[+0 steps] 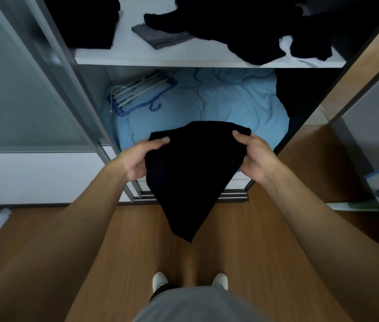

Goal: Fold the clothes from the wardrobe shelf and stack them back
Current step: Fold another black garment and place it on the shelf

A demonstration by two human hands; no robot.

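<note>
A black garment (190,173) hangs in the air in front of the person, above the wooden floor (125,228) and just short of the open wardrobe. It is already doubled over, with a broad top edge and a lower part that tapers to a point at six o'clock. The left hand (142,159) grips the cloth at its nine o'clock edge, thumb on top and the other fingers (160,140) curled under. The right hand (255,156) pinches the corner at two o'clock in the same way. Both hands are closed on the fabric, neither flat nor slack.

The cloth looks light and quite limp. It sags between the hands and keeps no shape of its own, so it will droop wherever it is not held. It is too dark to show seams, so it may be a T-shirt or shorts; I cannot tell which. The two top corners are the best places to hold it for the next fold, keeping the edge taut between them. A flat surface would steady the last fold better than mid-air.

The wardrobe shelf (207,59) lies at twelve o'clock from the garment. At its eleven o'clock end is a folded black stack (86,19), with a folded grey piece (160,37) beside it. At one o'clock is a rumpled heap of dark clothes (253,26) with a white garment (287,44) showing through, so much remains to fold. Below the shelf lie a pale blue duvet (218,101) and a bundle of hangers (137,94).
</note>
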